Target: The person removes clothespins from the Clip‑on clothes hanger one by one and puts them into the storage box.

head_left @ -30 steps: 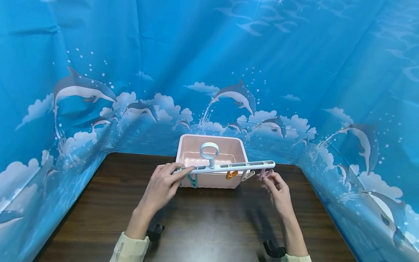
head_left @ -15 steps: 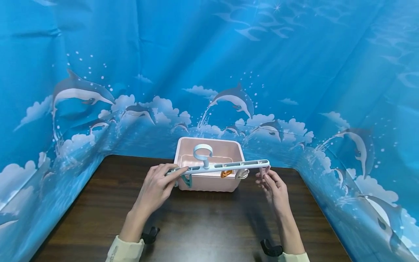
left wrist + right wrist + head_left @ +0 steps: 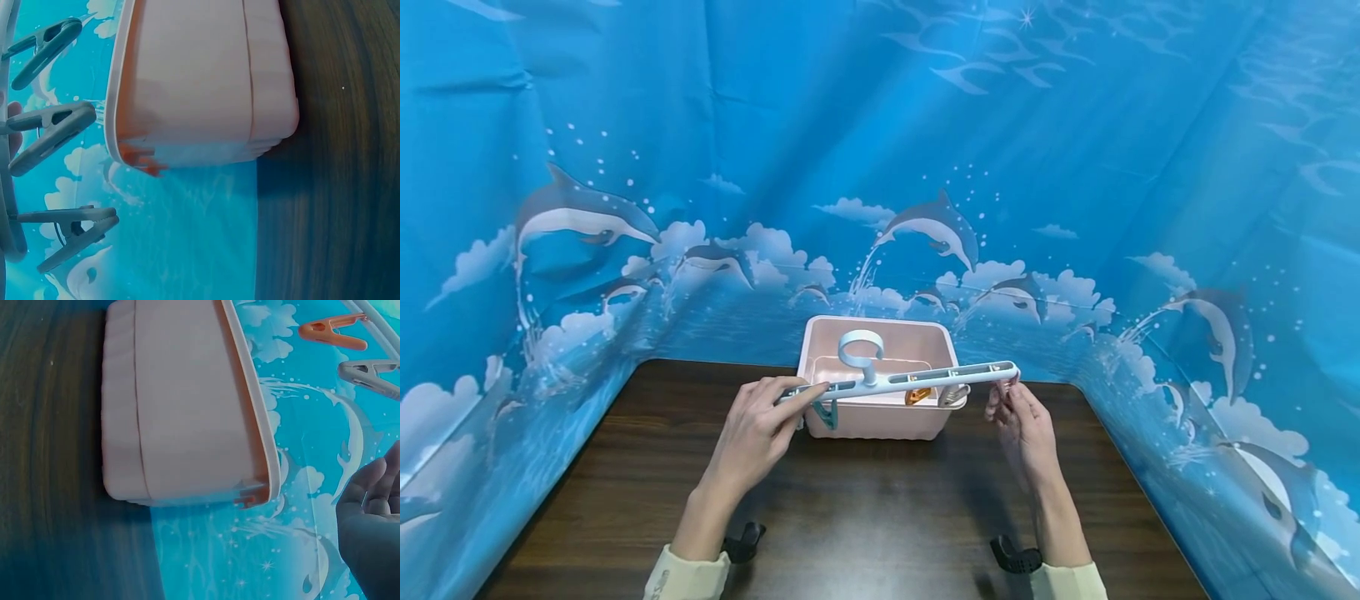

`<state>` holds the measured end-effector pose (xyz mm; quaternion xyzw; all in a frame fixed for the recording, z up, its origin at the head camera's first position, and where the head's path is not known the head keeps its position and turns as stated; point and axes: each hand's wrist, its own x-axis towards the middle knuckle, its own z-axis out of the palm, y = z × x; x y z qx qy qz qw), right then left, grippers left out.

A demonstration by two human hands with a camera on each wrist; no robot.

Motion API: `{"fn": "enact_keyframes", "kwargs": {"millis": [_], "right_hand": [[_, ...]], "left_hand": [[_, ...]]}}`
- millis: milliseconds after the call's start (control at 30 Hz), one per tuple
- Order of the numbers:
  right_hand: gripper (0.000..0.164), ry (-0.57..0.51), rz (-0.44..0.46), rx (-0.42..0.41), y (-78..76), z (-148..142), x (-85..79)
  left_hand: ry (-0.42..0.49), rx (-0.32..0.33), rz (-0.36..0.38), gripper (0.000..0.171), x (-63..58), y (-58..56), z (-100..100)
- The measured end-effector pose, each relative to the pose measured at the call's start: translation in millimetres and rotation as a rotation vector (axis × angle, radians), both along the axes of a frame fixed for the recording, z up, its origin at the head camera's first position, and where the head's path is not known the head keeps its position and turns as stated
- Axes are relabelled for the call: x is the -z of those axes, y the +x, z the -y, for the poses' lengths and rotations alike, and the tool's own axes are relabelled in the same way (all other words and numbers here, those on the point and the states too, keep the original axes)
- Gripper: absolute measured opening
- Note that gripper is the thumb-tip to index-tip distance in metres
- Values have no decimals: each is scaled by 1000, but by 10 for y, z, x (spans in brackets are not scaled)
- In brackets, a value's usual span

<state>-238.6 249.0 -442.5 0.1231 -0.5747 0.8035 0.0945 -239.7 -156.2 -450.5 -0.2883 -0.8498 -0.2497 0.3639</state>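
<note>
A light-blue hanger bar [image 3: 936, 377] with a round hook [image 3: 862, 339] is held level above the front of a pink plastic bin [image 3: 880, 422]. My left hand [image 3: 756, 429] grips the bar's left end. At the right end, my right hand [image 3: 1028, 429] pinches a pink clothespin [image 3: 1007, 384], mostly hidden by the fingers. An orange clothespin [image 3: 917, 396] and a whitish one [image 3: 953, 395] hang from the bar's right half. Below the left half hangs a teal clothespin [image 3: 827, 414]; the left wrist view shows several clothespins [image 3: 53, 137] there.
The bin stands at the back of a dark wooden table [image 3: 880, 517]. A blue dolphin-print curtain [image 3: 850, 125] surrounds the table at the back and sides. Each wrist wears a black camera mount [image 3: 745, 542].
The hanger has shifted slightly left in view. The pink clothespin has moved up against the bar's right end, with my right hand's fingers closer to it.
</note>
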Motion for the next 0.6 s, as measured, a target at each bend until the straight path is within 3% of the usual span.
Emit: {"fn": "enact_keyframes", "kwargs": {"millis": [367, 600], "right_hand": [[28, -29, -42, -123, -34, -51, 13], [28, 36, -101, -205, -17, -128, -16]], "left_hand": [[-17, 8, -10, 70, -34, 23, 44], [-15, 47, -2, 68, -51, 30, 103]]}}
